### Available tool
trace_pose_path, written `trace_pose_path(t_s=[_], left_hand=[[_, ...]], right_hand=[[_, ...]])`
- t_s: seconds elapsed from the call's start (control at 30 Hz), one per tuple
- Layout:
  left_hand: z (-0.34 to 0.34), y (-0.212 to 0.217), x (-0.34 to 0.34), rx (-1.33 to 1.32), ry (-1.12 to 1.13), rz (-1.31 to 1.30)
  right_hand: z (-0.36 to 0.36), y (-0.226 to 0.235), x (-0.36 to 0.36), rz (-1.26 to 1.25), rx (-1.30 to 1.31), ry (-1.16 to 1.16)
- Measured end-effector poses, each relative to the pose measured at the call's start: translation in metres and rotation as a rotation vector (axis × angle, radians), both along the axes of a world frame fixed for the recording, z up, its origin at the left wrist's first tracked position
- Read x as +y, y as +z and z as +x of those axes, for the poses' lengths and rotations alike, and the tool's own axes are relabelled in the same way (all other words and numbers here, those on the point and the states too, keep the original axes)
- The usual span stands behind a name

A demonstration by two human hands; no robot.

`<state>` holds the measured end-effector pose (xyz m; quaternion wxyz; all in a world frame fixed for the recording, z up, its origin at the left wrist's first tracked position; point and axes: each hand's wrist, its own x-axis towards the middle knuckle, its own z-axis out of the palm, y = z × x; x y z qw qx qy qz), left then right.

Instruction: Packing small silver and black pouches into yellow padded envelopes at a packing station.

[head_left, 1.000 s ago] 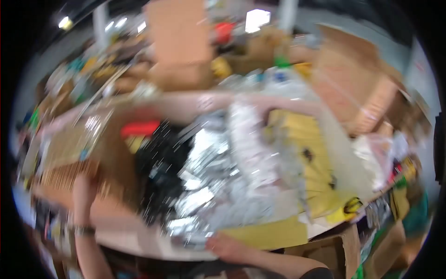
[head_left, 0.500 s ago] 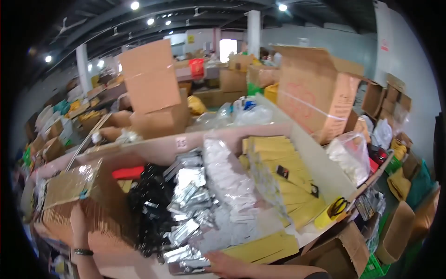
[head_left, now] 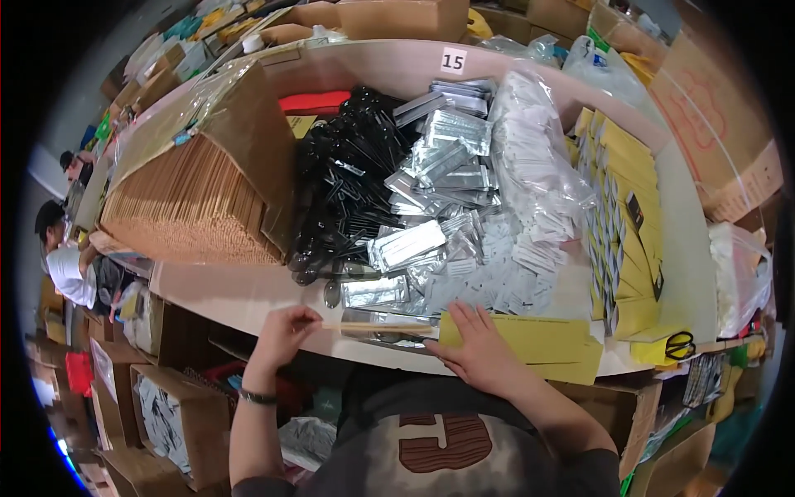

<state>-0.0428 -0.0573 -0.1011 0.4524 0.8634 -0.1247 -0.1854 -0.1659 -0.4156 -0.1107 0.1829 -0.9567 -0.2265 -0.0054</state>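
Observation:
My left hand (head_left: 289, 330) is closed in a pinch at the table's front edge. Its fingertips grip one end of a thin tan stick (head_left: 387, 328), which lies across a clear-and-silver packet (head_left: 364, 316). With fingers spread, my right hand (head_left: 479, 349) rests on yellow printed sheets (head_left: 551, 346), its thumb near the stick's far end. Behind the hands lie a heap of silver flat packets (head_left: 414, 246) and loose white slips (head_left: 489, 269). An open cardboard carton (head_left: 280, 157) on the left is packed with tan sticks (head_left: 186, 207) like the held one.
Black spoon-like pieces (head_left: 352, 182) are piled beside the carton. A clear bag of white packets (head_left: 534, 141) and stacked yellow packs (head_left: 621, 207) lie to the right. Black-handled scissors (head_left: 679, 345) sit in a yellow holder. A low wall (head_left: 373, 62) closes the table's back. Co-workers are far left.
The view has tipped down toward the table. My left hand has come from the carton of sticks to the front edge and now holds a stick. My right hand now lies spread on the yellow sheets.

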Motion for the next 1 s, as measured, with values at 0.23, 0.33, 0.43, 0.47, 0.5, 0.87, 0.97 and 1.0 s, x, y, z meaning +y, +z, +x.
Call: trace_pose_path(t_s=[0.23, 0.33, 0.43, 0.47, 0.5, 0.87, 0.97, 1.0], left_hand=[[-0.030, -0.006, -0.099, -0.343, -0.032, 0.298], [-0.038, -0.012, -0.112, -0.459, 0.234, 0.380], [-0.037, -0.022, -0.123, -0.244, 0.275, 0.068], [-0.042, -0.023, -0.134, -0.192, 0.201, 0.050], [-0.051, -0.031, -0.138, -0.185, 0.068, 0.009], [-0.038, -0.008, -0.113, -0.589, -0.403, 0.411], [-0.037, 0.022, -0.106, -0.249, -0.068, 0.348], [-0.037, 0.021, -0.104, -0.079, -0.089, 0.279]], right_hand=[[0.003, 0.009, 0.022, 0.093, -0.007, 0.084], [0.005, 0.014, 0.026, 0.083, 0.001, -0.011], [0.002, 0.013, 0.023, 0.011, -0.006, -0.054], [0.003, 0.012, 0.023, 0.037, -0.004, -0.060], [0.004, 0.012, 0.023, 0.066, -0.004, -0.060], [0.029, 0.048, -0.007, 0.198, -0.155, 0.248], [0.042, 0.091, -0.126, -0.065, 0.054, -0.200], [0.029, 0.095, -0.174, -0.209, -0.160, -0.265]])
